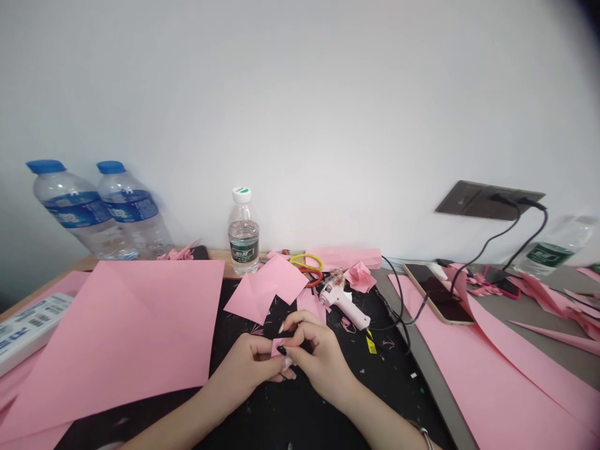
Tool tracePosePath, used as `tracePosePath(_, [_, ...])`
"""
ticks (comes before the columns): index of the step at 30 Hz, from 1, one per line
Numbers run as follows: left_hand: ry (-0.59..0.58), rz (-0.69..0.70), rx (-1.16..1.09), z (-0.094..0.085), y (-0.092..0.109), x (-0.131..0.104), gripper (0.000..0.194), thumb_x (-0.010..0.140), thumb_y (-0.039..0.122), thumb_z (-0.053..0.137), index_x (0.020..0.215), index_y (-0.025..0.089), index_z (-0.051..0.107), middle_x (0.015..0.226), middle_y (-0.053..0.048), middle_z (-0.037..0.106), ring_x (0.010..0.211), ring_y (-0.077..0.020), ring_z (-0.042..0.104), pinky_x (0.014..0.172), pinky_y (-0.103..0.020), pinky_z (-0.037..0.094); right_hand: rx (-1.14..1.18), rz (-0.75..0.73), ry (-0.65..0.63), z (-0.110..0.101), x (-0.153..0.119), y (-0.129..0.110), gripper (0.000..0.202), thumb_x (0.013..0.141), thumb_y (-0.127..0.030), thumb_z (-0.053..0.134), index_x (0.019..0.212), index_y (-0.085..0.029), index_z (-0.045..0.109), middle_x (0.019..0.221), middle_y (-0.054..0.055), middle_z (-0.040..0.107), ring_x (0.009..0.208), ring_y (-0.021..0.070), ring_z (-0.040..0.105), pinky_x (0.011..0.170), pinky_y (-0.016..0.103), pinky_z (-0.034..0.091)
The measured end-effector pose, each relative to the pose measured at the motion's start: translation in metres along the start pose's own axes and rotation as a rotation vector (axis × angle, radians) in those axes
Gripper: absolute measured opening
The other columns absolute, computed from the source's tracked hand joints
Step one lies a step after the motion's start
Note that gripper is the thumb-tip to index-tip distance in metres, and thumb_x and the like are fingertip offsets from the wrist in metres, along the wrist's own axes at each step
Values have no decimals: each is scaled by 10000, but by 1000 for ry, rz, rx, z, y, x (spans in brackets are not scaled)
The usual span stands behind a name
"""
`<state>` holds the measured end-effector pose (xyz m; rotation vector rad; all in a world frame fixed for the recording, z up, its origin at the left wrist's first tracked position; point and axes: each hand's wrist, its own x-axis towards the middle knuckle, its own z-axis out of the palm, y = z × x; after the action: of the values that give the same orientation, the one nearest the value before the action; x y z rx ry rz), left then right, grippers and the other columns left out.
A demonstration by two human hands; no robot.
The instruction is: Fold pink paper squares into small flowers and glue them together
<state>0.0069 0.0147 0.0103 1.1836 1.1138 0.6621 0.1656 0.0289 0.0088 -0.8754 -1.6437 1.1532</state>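
Between my two hands is a small folded piece of pink paper (278, 346), held above the black mat (300, 412). My left hand (248, 365) pinches it from the left, with fingers curled beneath. From the right, my right hand (314, 353) presses thumb and index finger on the same piece, its other fingers bent above. Part of the paper is hidden by the fingertips. Just beyond the hands lie pink paper squares (267, 284), and a pale pink glue gun (345, 305) rests to their right, beside a folded paper flower (360, 276).
Large pink sheets (135, 331) cover the left side, near a white box (32, 325). Scissors (307, 262) and a small bottle (243, 240) stand or lie at the back. A phone (438, 294), cables and pink sheets (478, 369) are on the right.
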Motion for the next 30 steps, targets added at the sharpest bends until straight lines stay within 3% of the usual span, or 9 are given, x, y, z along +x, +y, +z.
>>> tracePosePath(5, [8, -35, -112, 1, 5, -3, 185, 708, 282, 668, 739, 115, 740, 641, -40, 727, 656, -168, 663, 645, -245, 504, -171, -99, -44, -5, -2, -3, 166, 842, -149, 558, 706, -181, 648, 1016, 60, 634, 900, 173, 584, 804, 303, 441])
tracePosePath(9, [9, -45, -229, 0, 3, -3, 191, 729, 302, 673, 747, 119, 725, 640, -26, 707, 634, -132, 639, 623, -210, 478, -238, -174, -137, -12, -3, -6, 334, 955, -281, 368, 919, -219, 694, 1145, 69, 602, 993, 191, 555, 865, 336, 419])
tracePosePath(13, [-21, -40, -292, -3, 1, -1, 176, 744, 282, 671, 769, 118, 729, 658, -26, 700, 632, -111, 622, 609, -189, 456, -250, -194, -178, -14, -2, -7, 412, 968, -363, 306, 955, -236, 698, 1185, 68, 582, 1013, 203, 544, 893, 360, 407])
tracePosePath(20, [-39, -28, -282, -3, 0, -3, 203, 743, 306, 680, 797, 116, 728, 677, -32, 700, 641, -117, 620, 622, -203, 457, -252, -203, -204, -17, 0, -6, 391, 961, -367, 338, 929, -225, 701, 1215, 69, 570, 1019, 207, 536, 906, 365, 398])
tracePosePath(23, [-35, -19, -219, -2, 2, -4, 228, 751, 326, 665, 794, 112, 728, 653, -40, 707, 638, -133, 632, 623, -218, 462, -185, -170, -195, -17, 2, -5, 404, 960, -373, 339, 876, -215, 702, 1150, 68, 591, 944, 189, 554, 847, 338, 429])
tracePosePath(26, [-26, -1, -137, -3, 4, -4, 229, 744, 326, 664, 777, 110, 733, 647, -48, 717, 642, -148, 641, 630, -231, 470, -139, -105, -137, -16, 3, -4, 336, 944, -378, 374, 884, -186, 644, 1026, 77, 588, 847, 173, 553, 684, 275, 453])
tracePosePath(28, [-43, 27, -87, -3, 5, -3, 222, 740, 319, 661, 734, 109, 733, 636, -51, 720, 623, -148, 639, 620, -232, 474, -174, -43, -119, -16, 2, -2, 206, 917, -335, 441, 898, -177, 572, 845, 40, 562, 706, 142, 520, 557, 229, 404])
tracePosePath(30, [-93, 61, -55, -3, 3, -2, 201, 736, 294, 659, 698, 111, 731, 617, -47, 718, 594, -145, 633, 599, -228, 474, -261, -2, -198, -16, 2, 0, 114, 880, -261, 500, 799, -182, 510, 671, -21, 486, 572, 106, 438, 493, 207, 331])
